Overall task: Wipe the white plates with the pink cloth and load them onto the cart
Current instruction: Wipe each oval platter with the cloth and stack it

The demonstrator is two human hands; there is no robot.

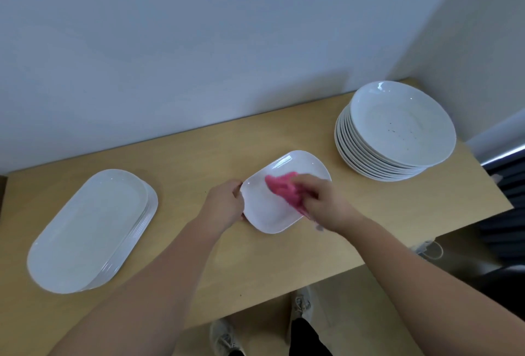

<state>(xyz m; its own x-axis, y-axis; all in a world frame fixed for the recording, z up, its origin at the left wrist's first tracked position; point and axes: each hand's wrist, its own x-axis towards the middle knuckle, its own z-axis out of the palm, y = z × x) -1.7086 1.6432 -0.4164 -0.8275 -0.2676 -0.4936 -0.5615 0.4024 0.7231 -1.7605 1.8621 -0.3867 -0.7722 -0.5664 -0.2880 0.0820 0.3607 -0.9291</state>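
A small white rectangular plate (pixel 264 207) with rounded corners lies in the middle of the wooden table (pixel 199 156). My left hand (pixel 224 203) grips its left edge. My right hand (pixel 321 199) is closed on a pink cloth (pixel 281 186) and presses it onto the plate's right half. A stack of several round white plates (pixel 397 131) stands at the back right; the top one has small dark specks. At the left lies a stack of long oval white platters (pixel 91 227). No cart is in view.
The table backs against a pale wall and ends at a corner on the right. Its front edge runs just above my feet (pixel 301 304). A dark object and a white cable (pixel 429 250) sit on the floor to the right.
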